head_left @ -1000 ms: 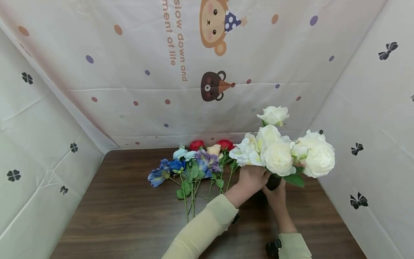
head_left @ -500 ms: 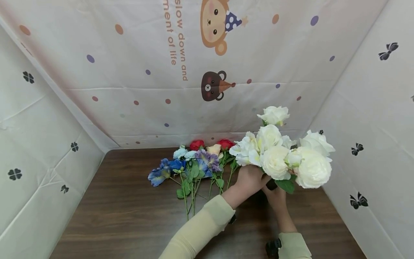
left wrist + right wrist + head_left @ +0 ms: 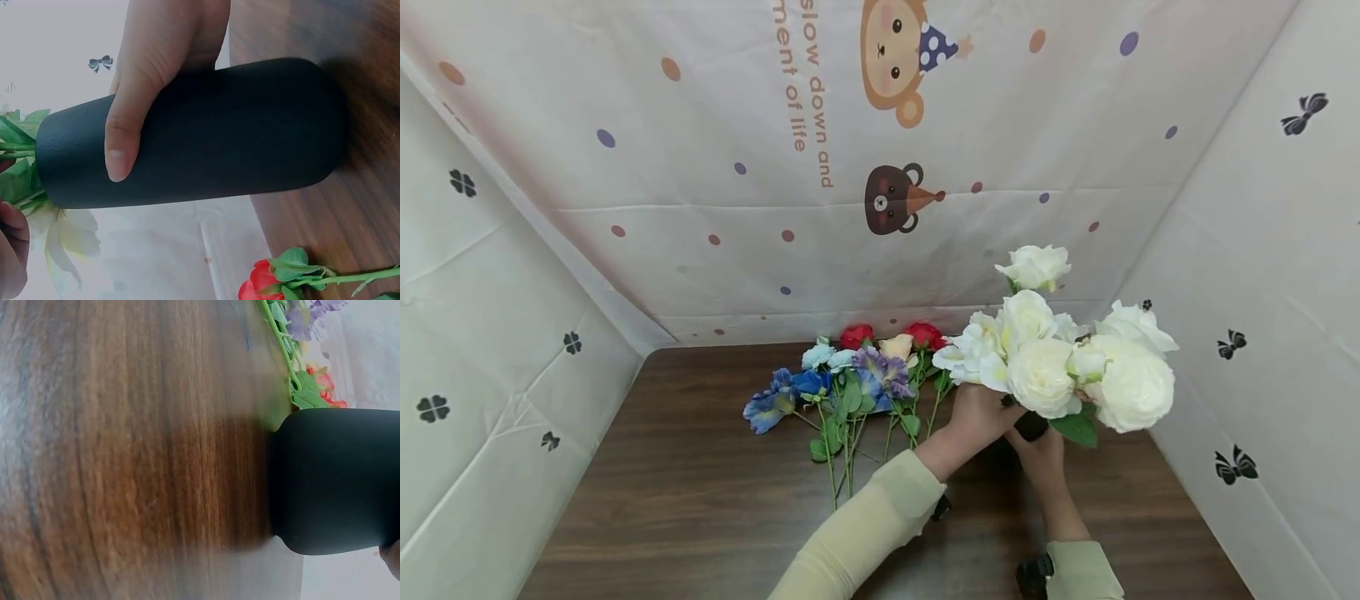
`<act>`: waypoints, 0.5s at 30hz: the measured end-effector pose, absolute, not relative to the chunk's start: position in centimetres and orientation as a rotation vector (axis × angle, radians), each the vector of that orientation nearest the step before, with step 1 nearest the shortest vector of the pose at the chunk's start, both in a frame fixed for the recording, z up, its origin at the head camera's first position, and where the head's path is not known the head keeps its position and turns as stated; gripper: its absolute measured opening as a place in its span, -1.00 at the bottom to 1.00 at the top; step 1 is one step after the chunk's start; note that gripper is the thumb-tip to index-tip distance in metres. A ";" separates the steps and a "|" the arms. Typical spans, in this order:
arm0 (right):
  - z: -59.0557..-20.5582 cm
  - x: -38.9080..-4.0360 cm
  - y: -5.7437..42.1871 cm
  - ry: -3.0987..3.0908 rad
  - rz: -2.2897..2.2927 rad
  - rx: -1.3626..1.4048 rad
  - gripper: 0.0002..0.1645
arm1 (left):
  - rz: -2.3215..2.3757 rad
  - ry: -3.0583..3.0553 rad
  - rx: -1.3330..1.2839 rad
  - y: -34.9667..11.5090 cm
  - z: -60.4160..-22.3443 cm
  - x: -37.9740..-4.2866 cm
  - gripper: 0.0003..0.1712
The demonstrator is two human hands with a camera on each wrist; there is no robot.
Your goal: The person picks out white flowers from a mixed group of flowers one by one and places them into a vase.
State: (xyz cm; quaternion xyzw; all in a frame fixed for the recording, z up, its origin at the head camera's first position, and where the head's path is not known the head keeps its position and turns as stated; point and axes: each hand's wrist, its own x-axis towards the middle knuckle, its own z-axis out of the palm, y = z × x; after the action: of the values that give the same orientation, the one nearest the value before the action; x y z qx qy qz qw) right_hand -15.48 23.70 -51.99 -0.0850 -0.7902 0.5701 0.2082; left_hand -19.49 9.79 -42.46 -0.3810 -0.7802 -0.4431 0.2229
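Observation:
White artificial flowers (image 3: 1045, 375) stand in a black vase (image 3: 250, 131), their heads spreading wide above its mouth. In the left wrist view my right hand (image 3: 162, 50) comes from the top and grips the vase, thumb lying across its upper side. My left hand (image 3: 977, 417) is at the vase mouth, its fingertips (image 3: 14, 222) pinching the green stems (image 3: 17, 150) just above the rim. The vase's rounded base is down at the wooden table, as the right wrist view shows. In the head view, hands and blossoms hide most of the vase.
Left of the vase lie loose artificial flowers: blue irises (image 3: 771, 404), a purple bloom (image 3: 883, 371), light blue ones (image 3: 817, 354), a cream one (image 3: 895, 346) and red roses (image 3: 856, 336). Printed cloth walls (image 3: 737, 267) enclose the brown table (image 3: 662, 500) at the back and sides.
The large white blooms on the right have dropped a little lower and shifted, with the leaf beneath them. Both hands stay at the vase; the loose flowers have not moved.

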 end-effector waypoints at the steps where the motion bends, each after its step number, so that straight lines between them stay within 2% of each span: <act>1: -51.9 -15.4 23.7 -2.208 1.605 -0.258 -0.02 | -1.229 -2.161 -1.054 9.8 -42.4 -19.5 -0.39; 7: -52.0 -15.4 23.8 -2.177 1.639 -0.236 0.06 | -1.161 -2.224 -1.019 10.0 -42.4 -19.5 -0.28; 15: -52.1 -15.6 23.9 -2.163 1.686 -0.243 0.13 | -0.905 -2.356 -0.897 10.5 -42.1 -19.1 -0.32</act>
State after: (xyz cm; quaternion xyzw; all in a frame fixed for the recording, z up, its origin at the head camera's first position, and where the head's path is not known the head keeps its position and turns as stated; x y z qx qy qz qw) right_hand -15.55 23.92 -52.14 -0.0866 -0.7707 0.6010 0.1931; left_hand -19.12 10.47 -42.11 -0.3261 -0.8561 -0.3287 0.2297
